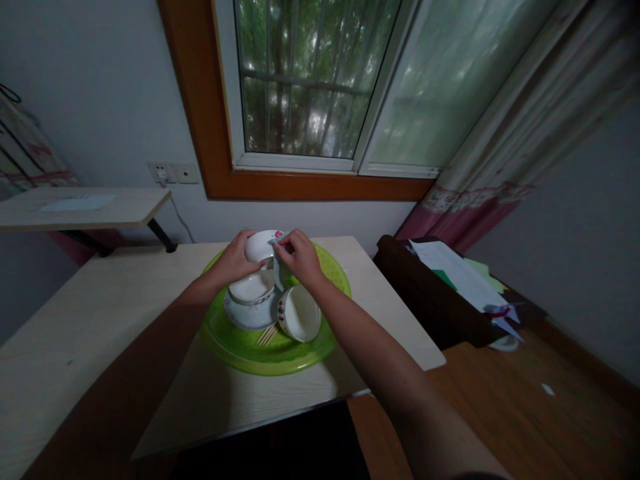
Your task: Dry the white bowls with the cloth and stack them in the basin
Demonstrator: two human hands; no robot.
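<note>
My left hand (239, 258) grips a white bowl (259, 245) with a pink flower on its outside, tilted above a green basin (280, 363). Against that bowl's right side, my right hand (299, 257) pinches a pale cloth (281, 272) that hangs down from the fingers. Below, another white bowl (253, 287) rests on a patterned plate (250, 315) inside the basin. To the right a flowered bowl (303, 315) lies on its side, its opening towards me. Several chopsticks (269, 334) stick out between the plate and this bowl.
The basin stands on a light wooden table (160, 287). A raised shelf (85, 208) with a paper on it is at the left. Beyond the table are a wall socket (173, 173) and a window (310, 80). Papers (457, 273) lie on a dark brown piece of furniture (430, 300) at the right.
</note>
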